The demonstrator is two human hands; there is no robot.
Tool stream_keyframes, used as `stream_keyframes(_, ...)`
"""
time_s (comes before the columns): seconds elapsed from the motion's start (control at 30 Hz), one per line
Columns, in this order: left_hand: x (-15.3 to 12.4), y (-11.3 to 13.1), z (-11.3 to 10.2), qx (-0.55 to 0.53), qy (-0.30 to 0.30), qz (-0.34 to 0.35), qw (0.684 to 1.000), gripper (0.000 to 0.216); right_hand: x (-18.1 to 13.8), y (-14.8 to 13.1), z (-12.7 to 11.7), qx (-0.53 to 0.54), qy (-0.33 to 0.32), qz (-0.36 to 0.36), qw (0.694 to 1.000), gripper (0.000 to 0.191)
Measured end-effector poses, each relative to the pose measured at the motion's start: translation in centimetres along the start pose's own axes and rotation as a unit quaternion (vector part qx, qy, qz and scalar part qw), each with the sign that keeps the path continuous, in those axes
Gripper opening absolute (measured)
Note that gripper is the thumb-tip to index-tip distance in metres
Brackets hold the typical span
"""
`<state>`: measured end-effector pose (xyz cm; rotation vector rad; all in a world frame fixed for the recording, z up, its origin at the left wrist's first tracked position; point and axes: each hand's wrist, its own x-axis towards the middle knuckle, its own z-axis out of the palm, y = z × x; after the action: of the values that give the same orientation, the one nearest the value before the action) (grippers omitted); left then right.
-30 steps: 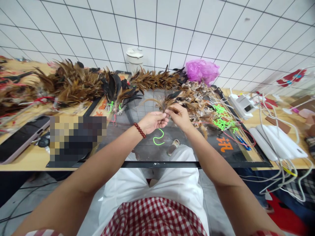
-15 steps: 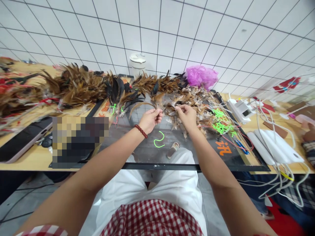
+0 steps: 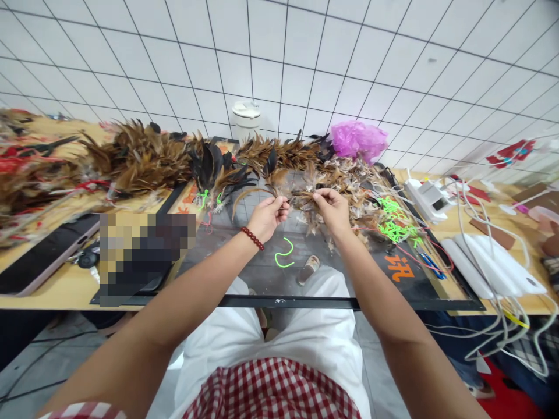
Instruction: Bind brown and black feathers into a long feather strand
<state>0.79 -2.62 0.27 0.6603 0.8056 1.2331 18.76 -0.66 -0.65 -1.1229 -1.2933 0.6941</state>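
Dark tabletop (image 3: 264, 273), feathers (image 3: 275, 177) just beyond both hands (image 3: 267, 215) (image 3: 334, 209).

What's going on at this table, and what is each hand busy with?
A person is handling feathers. Their left hand pinches a small bunch. Their right hand is pinched at the edge of a loose pile; whether it grips a feather there is hard to tell. One green cord lies apart from both hands, nearer the person, with a heap of green cords over to the right. A purple bag sits behind the pile.
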Motion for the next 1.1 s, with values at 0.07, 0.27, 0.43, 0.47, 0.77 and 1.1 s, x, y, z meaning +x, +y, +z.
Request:
stream_keyframes(0.07,0.0,0.0,0.0,-0.003,-0.003,0.001,1.000,0.015,-0.6,-0.5,0.6,0.024,-0.013,-0.016,0.999,0.024)
stream_keyframes(0.27,-0.4,-0.1,0.2,0.023,-0.035,-0.002,0.999,0.019,-2.7,-1.4,2.4,0.020,-0.080,-0.024,0.996,0.021)
stream_keyframes(0.43,-0.5,-0.3,0.3,0.037,-0.044,-0.003,0.998,0.020,-3.4,-1.3,2.9,-0.027,-0.066,-0.065,0.995,0.018)
stream_keyframes(0.47,-0.5,-0.3,0.4,0.041,-0.045,-0.003,0.998,0.020,-3.5,-1.4,2.9,-0.043,-0.062,-0.083,0.994,0.016)
stream_keyframes(0.77,-0.5,-0.2,0.4,0.026,-0.012,-0.009,1.000,0.018,-3.4,-2.0,1.8,-0.127,-0.123,-0.214,0.961,0.016)
stream_keyframes(1.1,-0.4,-0.4,0.5,0.040,-0.010,-0.014,0.999,0.020,-2.3,-0.9,2.0,-0.034,-0.230,0.056,0.971,0.040)
